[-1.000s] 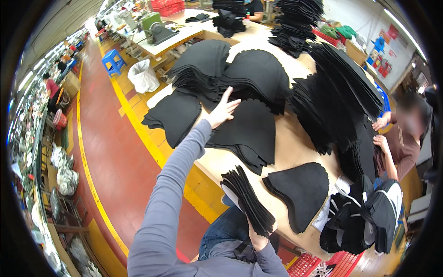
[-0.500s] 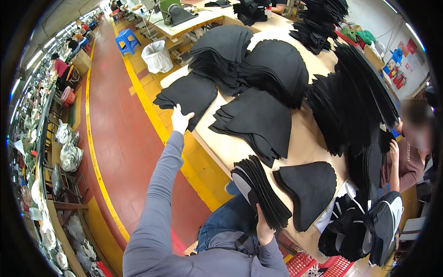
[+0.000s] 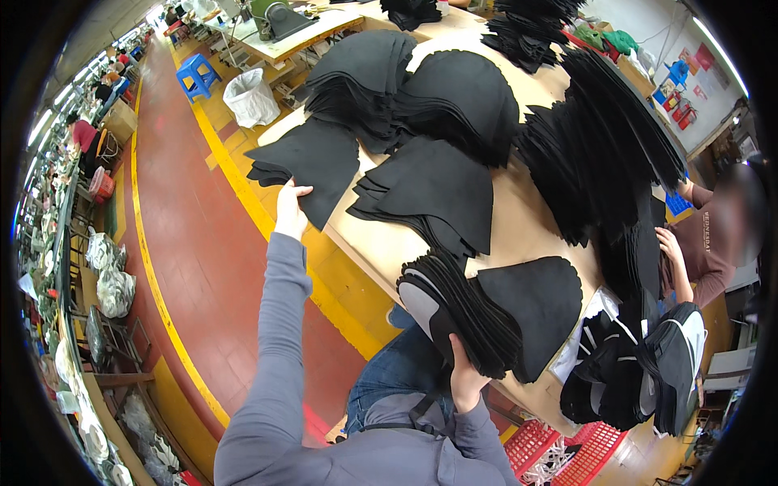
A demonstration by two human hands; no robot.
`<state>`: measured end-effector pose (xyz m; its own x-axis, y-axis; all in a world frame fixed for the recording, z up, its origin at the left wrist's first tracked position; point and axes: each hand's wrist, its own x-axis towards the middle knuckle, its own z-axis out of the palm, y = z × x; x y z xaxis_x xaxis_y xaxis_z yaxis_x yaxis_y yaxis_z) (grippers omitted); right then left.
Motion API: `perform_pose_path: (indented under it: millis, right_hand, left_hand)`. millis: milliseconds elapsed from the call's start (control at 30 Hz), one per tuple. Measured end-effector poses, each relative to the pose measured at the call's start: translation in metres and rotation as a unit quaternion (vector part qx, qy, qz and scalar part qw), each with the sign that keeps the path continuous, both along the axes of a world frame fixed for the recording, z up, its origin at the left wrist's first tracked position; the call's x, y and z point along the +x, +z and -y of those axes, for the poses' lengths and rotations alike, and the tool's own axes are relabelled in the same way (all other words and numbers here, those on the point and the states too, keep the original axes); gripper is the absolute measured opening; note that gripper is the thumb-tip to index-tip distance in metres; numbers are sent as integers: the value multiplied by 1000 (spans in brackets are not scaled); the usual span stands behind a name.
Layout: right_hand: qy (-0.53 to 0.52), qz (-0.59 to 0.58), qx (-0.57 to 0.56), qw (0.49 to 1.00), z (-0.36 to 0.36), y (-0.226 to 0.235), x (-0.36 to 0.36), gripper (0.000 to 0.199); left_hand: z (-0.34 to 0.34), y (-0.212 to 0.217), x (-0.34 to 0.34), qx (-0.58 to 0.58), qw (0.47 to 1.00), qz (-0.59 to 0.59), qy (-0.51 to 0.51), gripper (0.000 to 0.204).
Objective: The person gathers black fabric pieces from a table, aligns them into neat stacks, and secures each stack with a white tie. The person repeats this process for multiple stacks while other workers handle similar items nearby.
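At the table's left edge, my left hand point(image 3: 292, 211) is closed on the near edge of a black cut piece point(image 3: 322, 166), the top one of a small fanned pile. My right hand point(image 3: 468, 379) grips the lower end of a thick stack of black cut pieces point(image 3: 462, 312), its outermost piece showing a grey patch. That stack is tilted at the near table edge, against another pile of black pieces point(image 3: 533, 304). A loosely fanned pile point(image 3: 446, 190) lies between my hands.
Taller black piles point(image 3: 458, 97) cover the far table point(image 3: 365, 235). At right, a co-worker's hand point(image 3: 671, 247) touches long black stacks point(image 3: 600, 162). Bundled pieces point(image 3: 632, 377) hang at the near right corner, above red baskets point(image 3: 596, 454). A white bin point(image 3: 251, 99) and blue stool point(image 3: 197, 77) stand left.
The view has shifted a little. My left hand has drawn the top black piece slightly toward me. The stack in my right hand now leans and spreads further over the pile beside it.
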<state>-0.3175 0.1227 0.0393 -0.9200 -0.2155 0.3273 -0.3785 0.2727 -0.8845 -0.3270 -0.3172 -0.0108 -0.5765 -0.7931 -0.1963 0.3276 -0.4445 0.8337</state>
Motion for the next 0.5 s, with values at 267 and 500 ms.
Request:
perform_pose_path:
  millis: [267, 500]
  right_hand:
    - [-111, -11, -39, 993, -1, -10, -18, 22]
    - [-68, 74, -129, 987, -16, -25, -31, 13]
  left_hand:
    - [-196, 26, 43, -270, 944, 176, 73, 41]
    - [-382, 37, 65, -502, 833, 166, -163, 48]
